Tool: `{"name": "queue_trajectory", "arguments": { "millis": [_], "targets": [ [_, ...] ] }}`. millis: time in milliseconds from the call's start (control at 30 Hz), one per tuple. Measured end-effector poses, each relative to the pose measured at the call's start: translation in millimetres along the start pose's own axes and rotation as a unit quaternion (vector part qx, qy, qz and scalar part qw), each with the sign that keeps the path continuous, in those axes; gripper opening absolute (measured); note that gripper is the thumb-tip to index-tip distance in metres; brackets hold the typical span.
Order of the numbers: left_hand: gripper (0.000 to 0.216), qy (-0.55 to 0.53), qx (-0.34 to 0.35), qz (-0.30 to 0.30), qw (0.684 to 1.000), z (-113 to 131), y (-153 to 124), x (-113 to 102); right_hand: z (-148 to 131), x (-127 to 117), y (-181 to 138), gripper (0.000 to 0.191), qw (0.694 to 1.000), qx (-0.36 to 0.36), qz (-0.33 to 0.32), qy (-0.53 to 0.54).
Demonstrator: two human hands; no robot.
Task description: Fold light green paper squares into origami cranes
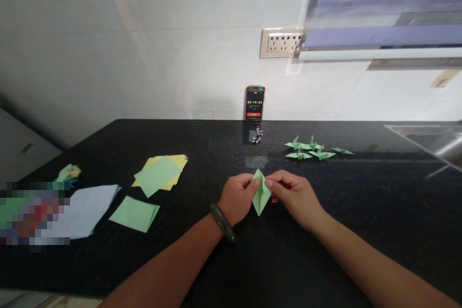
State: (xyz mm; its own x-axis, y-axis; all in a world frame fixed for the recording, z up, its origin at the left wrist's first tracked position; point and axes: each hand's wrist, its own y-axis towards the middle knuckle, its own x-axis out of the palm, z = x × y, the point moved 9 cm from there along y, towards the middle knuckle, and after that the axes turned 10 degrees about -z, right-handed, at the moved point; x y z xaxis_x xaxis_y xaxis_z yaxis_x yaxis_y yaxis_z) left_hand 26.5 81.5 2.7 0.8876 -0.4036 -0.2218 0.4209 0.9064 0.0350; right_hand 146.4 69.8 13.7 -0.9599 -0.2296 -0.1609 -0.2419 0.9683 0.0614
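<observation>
Between my two hands is a light green origami paper (260, 197), folded into a long diamond with a crease down its middle. My left hand (236, 197), with a dark bangle (223, 224) at the wrist, pinches its left edge with the thumb on top. On the opposite edge, my right hand (290, 195) grips the paper between thumb and fingers. The paper is held just above the black countertop (231, 269), its lower point toward me. Several folded green paper cranes (312, 149) sit beyond my right hand.
A phone (254, 104) showing a timer leans on the wall, a beaded strap (257, 135) before it. To the left lie green and yellow sheets (159, 173), a folded green sheet (134, 213), white paper (90, 207) and crumpled paper (68, 173). A sink edge (426, 144) is at right.
</observation>
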Motion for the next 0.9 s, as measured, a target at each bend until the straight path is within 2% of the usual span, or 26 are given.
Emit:
{"name": "queue_trajectory", "arguments": {
  "millis": [133, 500, 900],
  "targets": [
    [0.027, 0.02, 0.012, 0.033, 0.999, 1.3, -2.0, -6.1, 4.8, 1.5, 0.4, 0.019, 0.999, 0.01, 0.003, 0.035],
    [0.025, 0.072, 0.019, 0.05, 0.996, 10.2, -5.8, -7.9, 27.7, 7.5, 0.3, 0.025, 0.981, 0.086, -0.005, 0.173],
    [0.025, 0.092, 0.012, 0.053, 0.994, 10.7, -7.2, -6.3, 30.5, 15.4, -1.0, 0.021, 0.971, 0.104, -0.02, 0.217]
  ]
}}
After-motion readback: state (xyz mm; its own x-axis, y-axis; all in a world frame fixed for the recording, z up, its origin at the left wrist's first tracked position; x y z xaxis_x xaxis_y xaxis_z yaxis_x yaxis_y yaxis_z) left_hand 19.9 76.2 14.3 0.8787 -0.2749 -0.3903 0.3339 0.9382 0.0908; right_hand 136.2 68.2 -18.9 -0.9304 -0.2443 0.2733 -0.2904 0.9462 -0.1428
